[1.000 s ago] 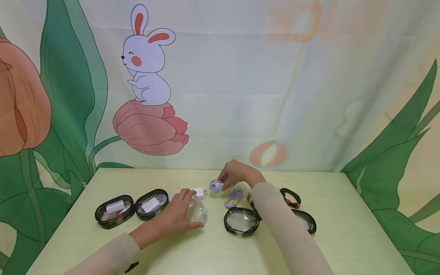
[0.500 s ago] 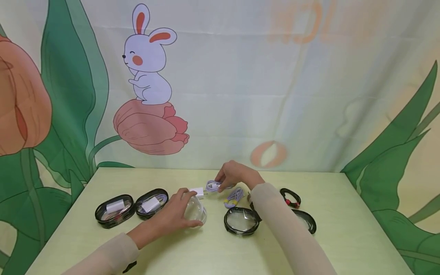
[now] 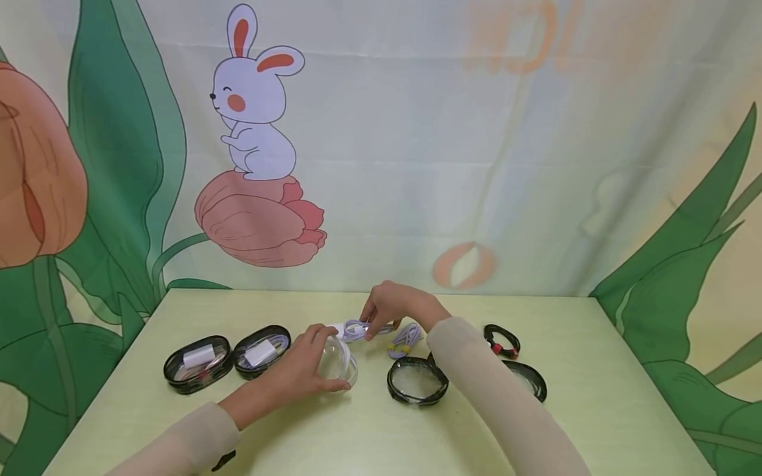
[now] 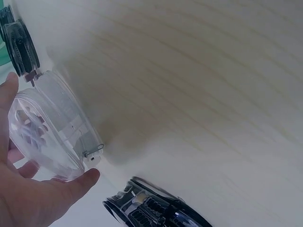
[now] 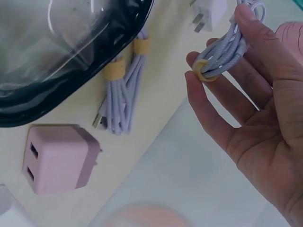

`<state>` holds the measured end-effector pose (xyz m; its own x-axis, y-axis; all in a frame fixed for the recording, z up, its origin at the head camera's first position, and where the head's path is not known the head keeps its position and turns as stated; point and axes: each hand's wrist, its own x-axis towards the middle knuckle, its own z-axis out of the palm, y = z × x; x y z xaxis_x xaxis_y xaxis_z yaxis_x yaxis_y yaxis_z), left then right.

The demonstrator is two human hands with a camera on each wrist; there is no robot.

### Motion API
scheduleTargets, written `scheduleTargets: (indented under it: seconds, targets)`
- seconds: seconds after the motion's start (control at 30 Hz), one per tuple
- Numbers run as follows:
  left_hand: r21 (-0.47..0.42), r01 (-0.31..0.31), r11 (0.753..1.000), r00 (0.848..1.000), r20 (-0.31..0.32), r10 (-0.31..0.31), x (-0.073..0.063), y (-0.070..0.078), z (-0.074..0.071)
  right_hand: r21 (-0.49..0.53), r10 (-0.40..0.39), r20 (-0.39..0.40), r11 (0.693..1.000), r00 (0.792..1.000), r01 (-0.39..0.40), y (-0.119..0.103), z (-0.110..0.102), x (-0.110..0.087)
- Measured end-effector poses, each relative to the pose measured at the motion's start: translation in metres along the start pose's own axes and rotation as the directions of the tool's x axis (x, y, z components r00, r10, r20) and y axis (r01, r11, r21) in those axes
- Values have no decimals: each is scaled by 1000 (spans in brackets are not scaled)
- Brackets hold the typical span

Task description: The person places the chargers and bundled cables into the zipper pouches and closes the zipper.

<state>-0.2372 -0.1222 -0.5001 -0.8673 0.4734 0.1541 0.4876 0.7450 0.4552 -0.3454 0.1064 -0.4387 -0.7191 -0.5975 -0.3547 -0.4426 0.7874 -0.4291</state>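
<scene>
My left hand (image 3: 297, 363) grips a clear pouch (image 4: 59, 127) with a whitish rim, thumb at its near side and fingertips at its far side. In the left wrist view the pouch stands on its edge, with a small zipper pull at its lower end. My right hand (image 3: 395, 307) pinches a coiled lavender charging cable (image 5: 225, 54) bound with a yellow strap. A white charger plug (image 5: 208, 13) lies beside that coil, partly hidden in the head view. Just to the right of the held coil rests another bundled lavender cable (image 3: 406, 340).
Two filled black-rimmed cases (image 3: 198, 365) stand at the left. A black-rimmed clear case (image 3: 418, 381) lies near the middle; another (image 3: 532, 380) sits partly behind the right sleeve. A black-and-red cable (image 3: 505, 342) is at the right, and a pink charger (image 5: 59, 158) shows in the right wrist view.
My right hand has moved left and slightly nearer with the lavender cable, which now overlaps the white charger plug. The left hand stays almost in place with the clear pouch.
</scene>
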Motion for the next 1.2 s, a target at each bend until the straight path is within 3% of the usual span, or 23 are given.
scheduleTargets:
  seconds: [0.6, 0.93, 1.2]
  targets:
    - [-41, -42, 998, 998, -44, 40, -2, -3, 0, -110, -18, 120, 993, 993, 31, -35, 20, 2]
    - [-65, -69, 995, 993, -95, 63, -12, -1, -3, -203, 102, 103, 976, 989, -80, -43, 29, 0]
    - [-77, -78, 994, 989, -134, 68, -19, -3, 0, -202, 201, 88, 963, 976, -180, -52, 30, 3]
